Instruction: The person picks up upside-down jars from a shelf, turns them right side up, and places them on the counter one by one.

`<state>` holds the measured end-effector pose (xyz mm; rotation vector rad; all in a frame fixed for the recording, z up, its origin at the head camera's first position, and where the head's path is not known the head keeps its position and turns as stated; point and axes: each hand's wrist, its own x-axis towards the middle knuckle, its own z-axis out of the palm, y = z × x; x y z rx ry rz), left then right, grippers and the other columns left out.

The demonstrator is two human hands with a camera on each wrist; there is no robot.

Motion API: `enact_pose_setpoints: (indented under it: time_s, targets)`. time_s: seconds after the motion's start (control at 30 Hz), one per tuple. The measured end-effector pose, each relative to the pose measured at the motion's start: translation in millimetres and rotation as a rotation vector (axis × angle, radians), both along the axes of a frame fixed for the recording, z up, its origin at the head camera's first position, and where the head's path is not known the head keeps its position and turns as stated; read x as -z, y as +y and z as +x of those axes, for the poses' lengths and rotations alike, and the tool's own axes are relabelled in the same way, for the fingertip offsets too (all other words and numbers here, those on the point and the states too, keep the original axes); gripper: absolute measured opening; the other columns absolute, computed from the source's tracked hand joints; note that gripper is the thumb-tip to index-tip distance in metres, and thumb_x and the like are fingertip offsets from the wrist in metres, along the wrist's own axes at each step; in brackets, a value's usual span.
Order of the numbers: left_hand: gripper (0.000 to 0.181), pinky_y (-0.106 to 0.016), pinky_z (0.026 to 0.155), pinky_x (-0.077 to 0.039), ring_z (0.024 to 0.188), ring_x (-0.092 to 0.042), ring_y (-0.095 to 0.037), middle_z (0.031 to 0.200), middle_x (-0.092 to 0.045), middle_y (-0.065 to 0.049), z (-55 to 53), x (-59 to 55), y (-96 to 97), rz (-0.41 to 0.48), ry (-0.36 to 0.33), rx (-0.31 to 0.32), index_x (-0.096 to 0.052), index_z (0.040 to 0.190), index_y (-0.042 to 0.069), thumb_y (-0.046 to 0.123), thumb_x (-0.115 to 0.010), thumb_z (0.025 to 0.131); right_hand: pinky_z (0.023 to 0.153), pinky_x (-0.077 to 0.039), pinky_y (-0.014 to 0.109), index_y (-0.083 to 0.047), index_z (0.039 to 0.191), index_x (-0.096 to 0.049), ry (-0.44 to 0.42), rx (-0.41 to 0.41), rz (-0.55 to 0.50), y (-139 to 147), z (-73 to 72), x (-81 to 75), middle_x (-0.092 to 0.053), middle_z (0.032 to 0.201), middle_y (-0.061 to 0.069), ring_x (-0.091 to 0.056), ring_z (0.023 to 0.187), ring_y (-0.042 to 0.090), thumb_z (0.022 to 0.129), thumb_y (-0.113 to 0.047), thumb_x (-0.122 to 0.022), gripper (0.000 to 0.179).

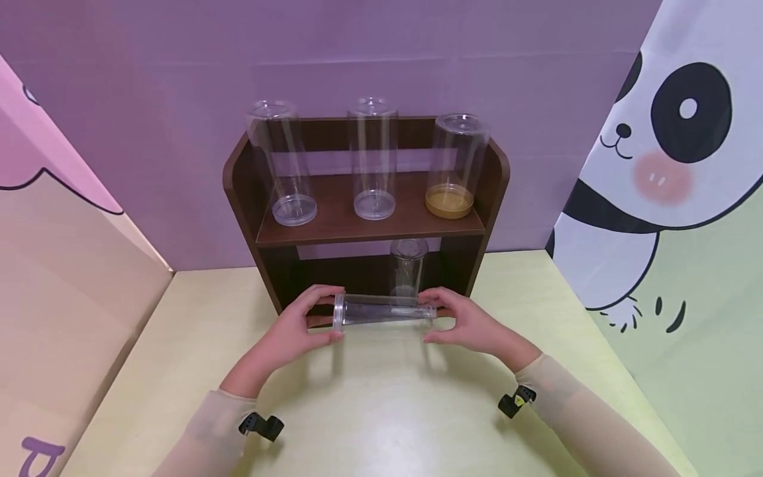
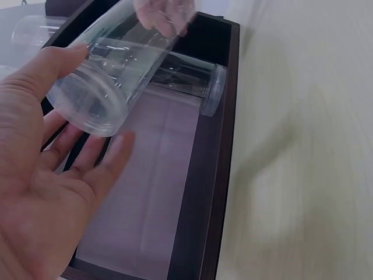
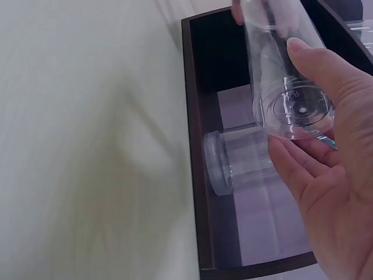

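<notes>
A clear plastic jar [image 1: 381, 310] is held on its side in front of the shelf's lower level. My left hand [image 1: 301, 321] grips its lid end, the thumb on one side of the clear lid [image 2: 93, 99] and the fingers around the other. At the opposite end, my right hand [image 1: 467, 322] holds the round base [image 3: 300, 108] between thumb and fingers. Behind it, a similar clear jar [image 1: 408, 265] stands upside down, lid at the bottom, on the lower level. No contents show in the held jar.
The dark brown two-level shelf [image 1: 369, 232] stands at the back of the pale table [image 1: 381, 411]. On its upper level are two clear jars with clear lids, one left [image 1: 295, 209] and one middle [image 1: 374, 204], plus a jar with a tan lid [image 1: 450, 202] at right.
</notes>
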<state>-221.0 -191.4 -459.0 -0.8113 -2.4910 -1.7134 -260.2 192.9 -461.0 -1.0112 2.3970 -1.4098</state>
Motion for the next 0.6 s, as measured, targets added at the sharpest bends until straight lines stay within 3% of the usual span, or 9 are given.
enact_pose_setpoints:
  time_s: [0.23, 0.47, 0.6]
  targets:
    - [0.080, -0.030, 0.109, -0.057, 0.142, -0.054, -0.031, 0.154, -0.055, -0.006, 0.8, -9.8, 1.2, 0.066, -0.009, -0.045, -0.057, 0.159, 0.010, 0.001, -0.093, 0.088, 0.122, -0.046, 0.032, -0.002, 0.158, -0.054, -0.086, -0.026, -0.042, -1.9, 1.1, 13.1, -0.063, 0.156, 0.015, -0.058, 0.146, 0.033, 0.092, -0.009, -0.092, 0.076]
    - [0.078, -0.024, 0.112, -0.053, 0.139, -0.056, -0.025, 0.153, -0.056, -0.014, 1.8, -17.2, 9.6, 0.189, 0.021, -0.024, -0.059, 0.156, 0.004, -0.008, -0.090, 0.087, 0.122, -0.047, 0.055, -0.001, 0.159, -0.052, -0.143, -0.060, -0.033, -11.8, 5.1, 22.7, -0.063, 0.155, 0.013, -0.062, 0.142, 0.035, 0.092, -0.006, -0.091, 0.077]
    - [0.078, -0.025, 0.113, -0.053, 0.138, -0.058, -0.019, 0.153, -0.056, -0.016, 3.0, -22.1, 15.4, 0.232, 0.036, -0.004, -0.059, 0.155, 0.002, -0.009, -0.091, 0.085, 0.123, -0.045, 0.059, 0.000, 0.160, -0.051, -0.164, -0.082, -0.009, -18.1, 6.4, 28.8, -0.064, 0.154, 0.016, -0.061, 0.143, 0.038, 0.093, -0.009, -0.090, 0.078]
